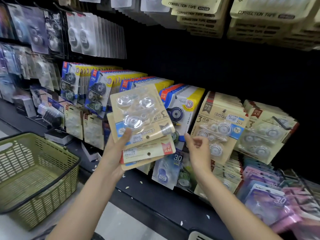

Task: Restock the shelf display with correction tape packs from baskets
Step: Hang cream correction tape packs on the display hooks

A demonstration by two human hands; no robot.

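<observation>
A: Black shelving (190, 66) filled the whole far side, hung with rows of carded packs. Where did the beige ones belong?

B: On the right, a row of beige packs (220, 125) hung on a peg, upright, printed side toward the person. A second beige row (266, 129) hung just right of it.

A: And the basket?

B: A green basket (34, 174) sat near left on the ledge. From what showed of its floor, nothing lay in it.

A: Where were the packs that still had to go up?

B: In the left hand (114, 153). It gripped a fanned stack of beige packs (142, 122) from below, thumb curled over the front of the top card, the other fingers hidden behind. The stack was upside down: the hang holes lay at the near, lower end, by the thumb, and the cards' long axis ran tilted up and away.

A: And the other hand?

B: The right hand (197, 146) held nothing, fingers loosely curled and a little apart, just right of the stack's lower corner and in front of the hanging row. It was the nearer one to both.

A: So the coming move?

B: I'd judge the right hand had to take the top card by its hole end, turn it upright, and carry it right to the peg.
</observation>
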